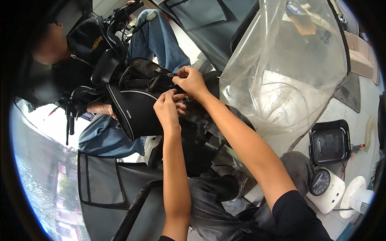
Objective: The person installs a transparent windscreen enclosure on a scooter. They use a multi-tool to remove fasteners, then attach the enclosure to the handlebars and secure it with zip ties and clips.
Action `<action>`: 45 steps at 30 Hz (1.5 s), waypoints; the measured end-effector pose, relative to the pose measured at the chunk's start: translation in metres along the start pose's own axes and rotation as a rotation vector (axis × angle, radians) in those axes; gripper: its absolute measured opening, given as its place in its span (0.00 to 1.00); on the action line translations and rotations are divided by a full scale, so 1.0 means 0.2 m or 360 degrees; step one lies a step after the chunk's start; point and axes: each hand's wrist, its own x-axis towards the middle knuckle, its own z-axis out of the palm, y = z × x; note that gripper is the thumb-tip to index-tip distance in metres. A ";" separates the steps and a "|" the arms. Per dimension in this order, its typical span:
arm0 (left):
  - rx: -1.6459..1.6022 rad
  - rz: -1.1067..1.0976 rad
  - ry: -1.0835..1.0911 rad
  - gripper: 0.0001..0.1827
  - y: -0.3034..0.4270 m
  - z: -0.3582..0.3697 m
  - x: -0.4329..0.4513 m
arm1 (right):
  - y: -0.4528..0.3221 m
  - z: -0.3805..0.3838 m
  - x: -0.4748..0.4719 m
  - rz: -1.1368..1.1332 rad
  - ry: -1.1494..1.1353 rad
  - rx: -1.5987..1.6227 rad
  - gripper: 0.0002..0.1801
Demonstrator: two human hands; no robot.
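Opened bodywork of a vehicle with handlebars [71, 120] lies before me, its dark wires and frame parts exposed. My right hand [190, 79] pinches a small dark part [172, 75], perhaps a wire connector, between thumb and fingertips. Just below and to the left, my left hand [169, 110] is held with its fingers bent and apart beside loose wires [187, 98]; I see nothing in it. A black fabric bag [141, 116] with pale piping sits against the left hand's outer side. The fingers partly hide the wiring beneath.
Across the vehicle sits a person in blue jeans [105, 135], one hand [101, 109] by the bag. A clear plastic sheet [283, 75] with dark edging hangs at right. A black plastic tray [329, 141] and a white dial unit [327, 188] lie on the floor. A black bar [135, 208] rises lower left.
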 end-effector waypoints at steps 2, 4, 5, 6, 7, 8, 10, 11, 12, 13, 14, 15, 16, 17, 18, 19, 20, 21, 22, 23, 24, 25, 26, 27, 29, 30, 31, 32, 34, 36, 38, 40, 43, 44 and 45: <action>-0.0069 -0.0139 -0.0073 0.18 -0.03 -0.01 0.04 | 0.00 0.02 -0.02 -0.0055 -0.0018 -0.0014 0.16; -0.0020 -0.0131 -0.0137 0.21 -0.03 0.00 0.08 | 0.00 0.00 -0.02 -0.0023 -0.0036 0.0025 0.15; -0.0012 -0.0134 -0.0136 0.23 -0.01 0.01 0.10 | 0.00 -0.01 -0.01 -0.0010 -0.0042 0.0052 0.15; -0.0053 -0.0193 -0.0142 0.24 -0.01 0.02 0.12 | -0.01 -0.01 -0.01 -0.0010 -0.0091 0.0074 0.15; -0.0096 -0.0253 -0.0149 0.24 -0.01 0.02 0.15 | -0.01 -0.02 -0.01 -0.0010 -0.0104 0.0029 0.15; -0.0108 -0.0311 -0.0161 0.23 -0.02 0.02 0.17 | -0.03 -0.02 -0.01 -0.0013 -0.0126 -0.0017 0.15; -0.0135 -0.0429 -0.0187 0.20 -0.03 0.01 0.21 | -0.06 -0.02 -0.02 -0.0098 -0.0145 -0.0112 0.14; -0.0196 -0.0428 -0.0182 0.20 -0.06 0.00 0.23 | -0.06 -0.02 -0.02 -0.0155 -0.0234 -0.0136 0.14; -0.0256 -0.0427 -0.0175 0.19 -0.08 -0.01 0.25 | -0.07 -0.03 -0.02 -0.0211 -0.0325 -0.0157 0.15; -0.0317 -0.0426 -0.0165 0.19 -0.10 -0.02 0.27 | -0.08 -0.04 -0.02 -0.0266 -0.0418 -0.0177 0.15; -0.0363 -0.0426 -0.0155 0.19 -0.11 -0.01 0.29 | -0.07 -0.05 -0.01 -0.0274 -0.0434 -0.0301 0.15; -0.0404 -0.0347 -0.0243 0.17 -0.11 -0.03 0.29 | -0.06 -0.06 -0.01 -0.0293 -0.0416 -0.0171 0.15; -0.0396 -0.0319 -0.0201 0.16 -0.11 -0.04 0.30 | -0.05 -0.07 -0.01 -0.0310 -0.0399 -0.0041 0.15; -0.0383 -0.0289 -0.0168 0.15 -0.09 -0.04 0.31 | -0.03 -0.08 0.01 -0.0328 -0.0373 0.0089 0.15; -0.0337 -0.0200 -0.0145 0.13 -0.05 -0.05 0.31 | -0.01 -0.09 0.02 -0.0361 -0.0101 0.0203 0.14; -0.0336 -0.0087 -0.0139 0.12 -0.02 -0.05 0.31 | 0.02 -0.12 0.06 -0.0123 0.0016 0.0306 0.13; -0.0294 -0.0081 -0.0112 0.12 0.00 -0.07 0.31 | 0.03 -0.14 0.06 0.0042 0.0173 0.0084 0.14; -0.0253 -0.0075 -0.0086 0.13 0.01 -0.10 0.31 | 0.04 -0.14 0.05 0.0205 0.0327 -0.0143 0.14; -0.0279 -0.0102 -0.0101 0.13 0.01 -0.12 0.31 | 0.05 -0.13 0.04 0.0304 0.0319 -0.0219 0.14; -0.0260 -0.0102 -0.0075 0.14 0.01 -0.10 0.30 | 0.08 -0.15 0.04 0.0390 0.0333 -0.0294 0.14; -0.0241 -0.0102 -0.0051 0.14 0.00 -0.08 0.27 | 0.12 -0.17 0.04 0.0476 0.0350 -0.0368 0.15; -0.0223 -0.0102 -0.0030 0.14 -0.01 -0.06 0.24 | 0.15 -0.18 0.04 0.0472 0.0271 -0.0457 0.14; -0.0109 -0.0050 -0.0023 0.15 -0.03 -0.08 0.21 | 0.15 -0.17 0.01 0.0485 0.0169 -0.0445 0.14; -0.0114 -0.0045 -0.0058 0.15 -0.05 -0.09 0.20 | 0.14 -0.17 -0.01 0.0498 0.0069 -0.0433 0.15; -0.0126 -0.0021 -0.0138 0.15 -0.05 -0.13 0.21 | 0.14 -0.18 -0.05 0.0471 -0.0040 -0.0513 0.15; -0.0150 -0.0039 -0.0178 0.16 -0.04 -0.15 0.21 | 0.14 -0.19 -0.05 0.0451 -0.0090 -0.0550 0.15; -0.0168 -0.0072 -0.0188 0.16 -0.03 -0.16 0.21 | 0.13 -0.20 -0.06 0.0530 -0.0176 -0.0550 0.14; -0.0173 -0.0064 -0.0244 0.16 -0.05 -0.19 0.22 | 0.10 -0.18 -0.07 0.0609 -0.0274 -0.0544 0.14; -0.0158 -0.0052 -0.0324 0.16 -0.08 -0.25 0.23 | 0.04 -0.19 -0.10 0.0748 -0.0577 -0.0559 0.15; -0.0128 -0.0039 -0.0386 0.17 -0.08 -0.25 0.21 | -0.02 -0.18 -0.15 0.0688 -0.0596 -0.0456 0.15; -0.0105 -0.0026 -0.0383 0.17 -0.07 -0.24 0.20 | -0.04 -0.18 -0.18 0.0514 -0.0610 -0.0434 0.18; -0.0027 -0.0026 -0.0385 0.17 -0.08 -0.23 0.19 | -0.03 -0.17 -0.19 0.0434 -0.0497 -0.0241 0.18; 0.0048 -0.0034 -0.0367 0.17 -0.09 -0.21 0.18 | -0.03 -0.17 -0.18 0.0490 -0.0517 0.0058 0.14; 0.0037 -0.0031 -0.0354 0.17 -0.09 -0.20 0.18 | -0.03 -0.18 -0.16 0.0535 -0.0551 0.0158 0.13; 0.0026 -0.0027 -0.0340 0.17 -0.08 -0.18 0.17 | -0.03 -0.18 -0.15 0.0579 -0.0586 0.0260 0.12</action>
